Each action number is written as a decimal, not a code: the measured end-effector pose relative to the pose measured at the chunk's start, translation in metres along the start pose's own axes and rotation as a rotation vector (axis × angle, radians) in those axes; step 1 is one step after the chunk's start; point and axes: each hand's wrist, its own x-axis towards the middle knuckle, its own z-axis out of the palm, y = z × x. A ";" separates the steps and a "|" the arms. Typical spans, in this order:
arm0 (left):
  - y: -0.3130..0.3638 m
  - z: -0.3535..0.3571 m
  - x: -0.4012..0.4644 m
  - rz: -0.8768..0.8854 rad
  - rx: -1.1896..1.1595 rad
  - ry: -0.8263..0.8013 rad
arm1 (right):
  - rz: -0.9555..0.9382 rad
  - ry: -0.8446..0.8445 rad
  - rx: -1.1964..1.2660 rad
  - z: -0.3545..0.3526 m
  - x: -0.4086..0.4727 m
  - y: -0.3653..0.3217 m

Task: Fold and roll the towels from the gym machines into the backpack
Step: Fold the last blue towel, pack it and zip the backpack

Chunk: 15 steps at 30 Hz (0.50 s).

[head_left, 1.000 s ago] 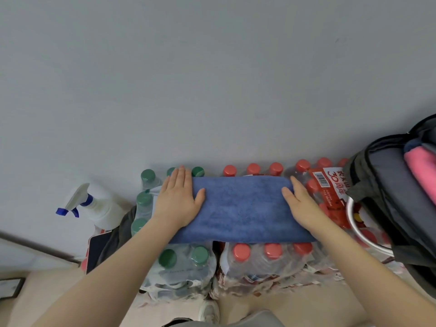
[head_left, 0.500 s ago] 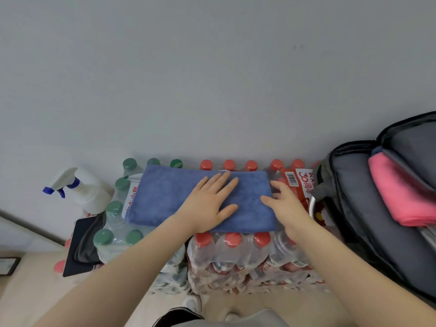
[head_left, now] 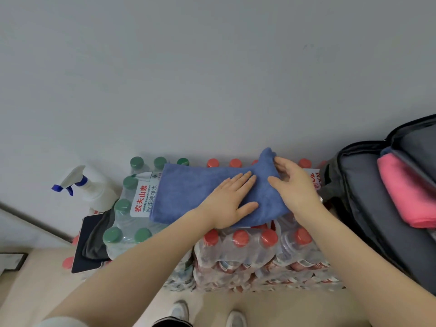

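Note:
A folded blue towel [head_left: 188, 192] lies across the tops of shrink-wrapped water bottle packs [head_left: 236, 253]. My left hand [head_left: 230, 201] presses flat on the towel's middle, fingers spread. My right hand [head_left: 292, 182] pinches the towel's right end and has it lifted and curled up toward the wall. At the right a dark grey backpack [head_left: 368, 208] stands unzipped, with a pink rolled towel [head_left: 405, 192] lying inside it.
A white spray bottle [head_left: 92, 192] with a blue nozzle stands left of the green-capped pack. A dark tablet with black cloth [head_left: 89, 244] lies lower left. A grey wall rises directly behind the bottles. My shoes show on the beige floor below.
My left hand slid from the towel's left end to its middle. My right hand took hold of the right end and raised it off the bottles. The view shifted to show more of the backpack.

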 end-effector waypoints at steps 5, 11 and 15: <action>-0.045 -0.030 -0.030 0.009 -0.111 0.107 | -0.095 -0.021 -0.234 0.032 -0.007 -0.035; -0.084 -0.038 -0.049 0.018 -0.303 -0.003 | -0.061 -0.048 -0.460 0.091 -0.015 -0.054; -0.090 -0.035 -0.050 0.138 -0.313 0.002 | -0.014 -0.076 -0.550 0.118 -0.017 -0.052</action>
